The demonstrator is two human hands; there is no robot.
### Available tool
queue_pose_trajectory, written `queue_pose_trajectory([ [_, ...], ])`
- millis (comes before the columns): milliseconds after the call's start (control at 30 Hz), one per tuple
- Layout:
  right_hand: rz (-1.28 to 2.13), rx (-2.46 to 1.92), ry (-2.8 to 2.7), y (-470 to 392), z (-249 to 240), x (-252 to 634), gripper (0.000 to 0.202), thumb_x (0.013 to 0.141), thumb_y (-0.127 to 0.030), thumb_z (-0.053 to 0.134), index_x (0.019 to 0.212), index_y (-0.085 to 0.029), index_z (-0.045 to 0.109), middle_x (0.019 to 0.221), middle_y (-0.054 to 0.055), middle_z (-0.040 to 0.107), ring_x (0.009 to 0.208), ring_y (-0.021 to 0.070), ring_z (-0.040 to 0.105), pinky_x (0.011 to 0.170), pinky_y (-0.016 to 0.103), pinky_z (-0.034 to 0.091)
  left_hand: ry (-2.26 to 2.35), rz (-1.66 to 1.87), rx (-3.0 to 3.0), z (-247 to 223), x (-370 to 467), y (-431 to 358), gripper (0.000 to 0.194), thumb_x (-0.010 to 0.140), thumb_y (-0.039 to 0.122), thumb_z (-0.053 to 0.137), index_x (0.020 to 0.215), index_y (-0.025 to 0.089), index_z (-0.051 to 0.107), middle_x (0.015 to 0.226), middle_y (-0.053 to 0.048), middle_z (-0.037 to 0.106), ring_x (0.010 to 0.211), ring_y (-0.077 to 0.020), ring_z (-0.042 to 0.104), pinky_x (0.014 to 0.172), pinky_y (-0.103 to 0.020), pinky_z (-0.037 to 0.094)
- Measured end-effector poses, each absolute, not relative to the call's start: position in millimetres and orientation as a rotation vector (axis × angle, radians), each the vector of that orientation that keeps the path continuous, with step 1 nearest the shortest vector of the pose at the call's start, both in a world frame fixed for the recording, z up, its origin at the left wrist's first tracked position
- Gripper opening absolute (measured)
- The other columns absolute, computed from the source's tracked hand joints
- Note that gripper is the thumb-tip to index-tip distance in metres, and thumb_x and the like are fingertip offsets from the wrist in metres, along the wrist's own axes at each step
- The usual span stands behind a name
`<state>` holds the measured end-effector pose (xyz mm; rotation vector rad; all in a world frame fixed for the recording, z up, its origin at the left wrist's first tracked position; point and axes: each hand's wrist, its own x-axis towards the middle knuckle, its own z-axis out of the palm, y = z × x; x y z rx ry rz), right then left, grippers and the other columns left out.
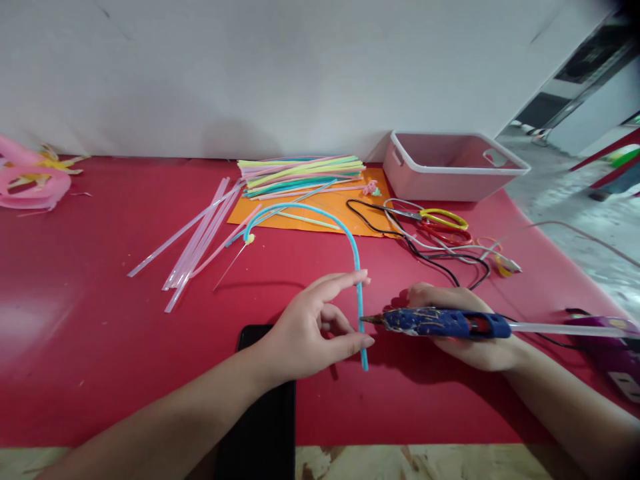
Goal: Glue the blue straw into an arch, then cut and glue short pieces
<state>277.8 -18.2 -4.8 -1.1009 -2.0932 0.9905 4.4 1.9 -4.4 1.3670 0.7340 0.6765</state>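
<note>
My left hand (313, 323) pinches a blue pipe cleaner (354, 248) between thumb and fingers. The pipe cleaner arches up and to the left, and its far end is near a small yellow piece on a thin stick (233, 267). My right hand (465, 350) is closed round a dark blue glue gun (435, 322) with a clear glue stick in its back. The gun's nozzle points left and meets the blue pipe cleaner between my left thumb and fingertips. Whether glue is coming out is too small to tell.
Colourful pipe cleaners (300, 175) lie on an orange sheet (315, 230), with clear glue sticks (200, 243) to the left. Scissors (445, 219) and cables sit before a pink basket (450, 180). A black phone-like object (267, 427) lies under my left forearm; pink items (37, 187) are far left.
</note>
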Motion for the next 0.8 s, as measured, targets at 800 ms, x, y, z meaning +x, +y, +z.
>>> queue_pose_trajectory([
  [800,1.008,-1.082,-2.122,-17.7,-2.1,275.7,0.031,0.091,-0.049,0.06,0.084,-0.02,0.064,0.074,0.005,0.064,0.062,0.0171,0.057,0.054,0.03,0.041,0.732,0.68,1.365,-2.9,4.5,1.7,0.076,0.079,0.021,0.08,0.147,0.029,0.048,0.156,-0.016,0.039,0.07,-0.005,0.068,0.063,-0.02,0.059],
])
